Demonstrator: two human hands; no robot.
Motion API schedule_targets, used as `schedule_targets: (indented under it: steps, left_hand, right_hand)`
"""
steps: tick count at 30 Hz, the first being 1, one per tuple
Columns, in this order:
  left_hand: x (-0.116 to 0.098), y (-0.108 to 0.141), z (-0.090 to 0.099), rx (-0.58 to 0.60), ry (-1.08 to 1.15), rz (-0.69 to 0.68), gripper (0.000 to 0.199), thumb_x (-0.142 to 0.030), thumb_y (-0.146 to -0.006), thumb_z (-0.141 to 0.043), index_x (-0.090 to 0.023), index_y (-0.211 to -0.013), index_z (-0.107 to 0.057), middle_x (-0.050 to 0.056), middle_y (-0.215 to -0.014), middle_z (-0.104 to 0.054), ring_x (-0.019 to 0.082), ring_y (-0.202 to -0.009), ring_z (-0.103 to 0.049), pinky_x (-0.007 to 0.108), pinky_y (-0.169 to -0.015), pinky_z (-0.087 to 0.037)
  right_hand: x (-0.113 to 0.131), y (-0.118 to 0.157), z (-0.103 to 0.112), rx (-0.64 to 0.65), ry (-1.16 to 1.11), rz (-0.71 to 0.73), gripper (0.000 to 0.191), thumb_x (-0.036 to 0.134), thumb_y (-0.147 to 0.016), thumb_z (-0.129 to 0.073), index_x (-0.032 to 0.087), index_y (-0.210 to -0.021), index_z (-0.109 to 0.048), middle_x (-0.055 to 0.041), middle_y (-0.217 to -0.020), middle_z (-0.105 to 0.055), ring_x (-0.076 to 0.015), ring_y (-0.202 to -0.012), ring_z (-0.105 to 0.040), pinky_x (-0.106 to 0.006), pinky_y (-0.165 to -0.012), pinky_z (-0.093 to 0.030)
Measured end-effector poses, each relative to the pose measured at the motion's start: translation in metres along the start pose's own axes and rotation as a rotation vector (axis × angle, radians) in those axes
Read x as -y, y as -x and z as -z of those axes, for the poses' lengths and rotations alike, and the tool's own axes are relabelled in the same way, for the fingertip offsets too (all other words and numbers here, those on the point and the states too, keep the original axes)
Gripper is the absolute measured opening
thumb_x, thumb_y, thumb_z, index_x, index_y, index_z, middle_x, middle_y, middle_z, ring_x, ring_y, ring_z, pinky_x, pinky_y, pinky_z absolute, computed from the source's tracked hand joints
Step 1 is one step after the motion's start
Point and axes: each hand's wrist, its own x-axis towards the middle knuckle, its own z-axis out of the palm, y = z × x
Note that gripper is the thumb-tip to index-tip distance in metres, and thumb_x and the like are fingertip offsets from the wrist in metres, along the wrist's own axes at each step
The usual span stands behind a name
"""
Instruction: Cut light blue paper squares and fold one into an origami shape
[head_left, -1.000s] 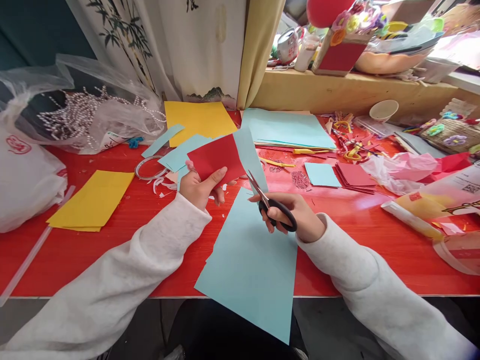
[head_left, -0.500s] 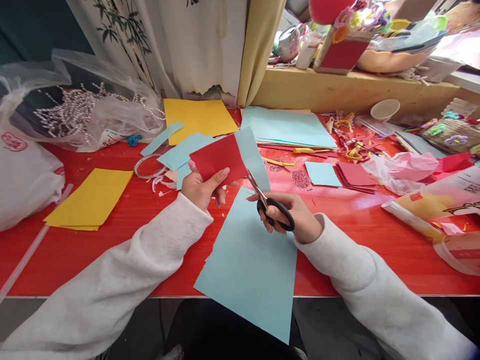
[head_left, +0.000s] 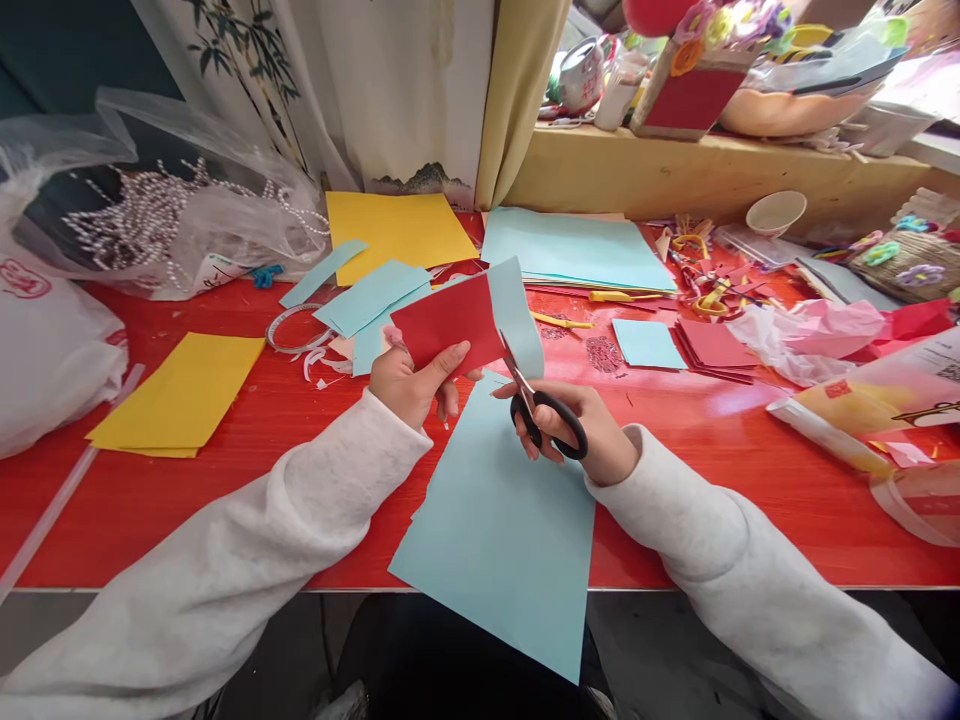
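My left hand (head_left: 416, 380) pinches a red paper square (head_left: 448, 318) together with a light blue paper strip (head_left: 519, 305) that shows behind it and curls at its right. In my right hand (head_left: 577, 425) is a pair of scissors (head_left: 534, 405) with black handles, fingers through the loops. The blades meet the blue paper along the right edge of the red square. Below both hands a large light blue sheet (head_left: 499, 530) lies on the table, its lower corner hanging over the front edge.
Yellow paper (head_left: 184, 395) lies at left, near a plastic bag (head_left: 56, 370). Behind are a yellow sheet (head_left: 405, 235), a blue stack (head_left: 577, 248) and a tape roll (head_left: 281, 330). At right lie a small blue square (head_left: 649, 345), red squares (head_left: 716, 347) and crumpled tissue paper (head_left: 810, 335).
My left hand has shifted slightly right with the red square and blue paper. The scissors stay nearly in place, their blades now at the red square's right edge.
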Motion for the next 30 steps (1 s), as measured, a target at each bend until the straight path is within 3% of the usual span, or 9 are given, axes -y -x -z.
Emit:
schedule_targets:
  steps: [9,16,23,30]
  left_hand:
    - [0.001,-0.001,-0.001,-0.012,-0.009,-0.034,0.025,-0.028,-0.067,-0.064,-0.014,-0.050,-0.054,0.002,-0.053,-0.063,0.007,-0.029,-0.043,0.024,-0.033,-0.035]
    - [0.001,-0.001,0.001,0.008,0.020,-0.026,0.030,-0.031,-0.066,-0.065,-0.014,-0.046,-0.051,0.003,-0.051,-0.062,0.007,-0.028,-0.042,0.024,-0.031,-0.034]
    - [0.005,-0.003,0.002,0.025,0.030,0.000,0.033,-0.035,-0.065,-0.065,-0.014,-0.046,-0.050,0.002,-0.050,-0.061,0.005,-0.027,-0.040,0.022,-0.027,-0.031]
    - [0.007,-0.003,0.002,0.045,0.038,0.018,0.034,-0.033,-0.066,-0.065,-0.014,-0.043,-0.048,0.000,-0.045,-0.057,0.004,-0.025,-0.036,0.022,-0.028,-0.029]
  right_hand:
    - [-0.002,-0.001,-0.005,-0.047,-0.034,0.020,0.035,0.045,-0.070,-0.060,0.015,-0.086,-0.054,0.0033,-0.055,-0.044,-0.0071,-0.041,-0.045,-0.020,-0.035,-0.024]
    - [-0.001,0.000,-0.009,-0.098,-0.001,0.063,0.027,0.039,-0.070,-0.062,0.015,-0.078,-0.053,0.0063,-0.049,-0.040,-0.0056,-0.036,-0.041,-0.023,-0.041,-0.032]
    - [-0.003,0.001,-0.013,-0.146,0.006,0.076,0.025,0.037,-0.070,-0.063,0.015,-0.079,-0.055,0.0072,-0.046,-0.039,-0.0054,-0.035,-0.039,-0.023,-0.041,-0.031]
    - [-0.001,-0.001,-0.014,-0.171,-0.060,0.021,0.036,0.039,-0.066,-0.067,0.014,-0.090,-0.059,0.0063,-0.049,-0.043,-0.0059,-0.037,-0.041,-0.024,-0.041,-0.033]
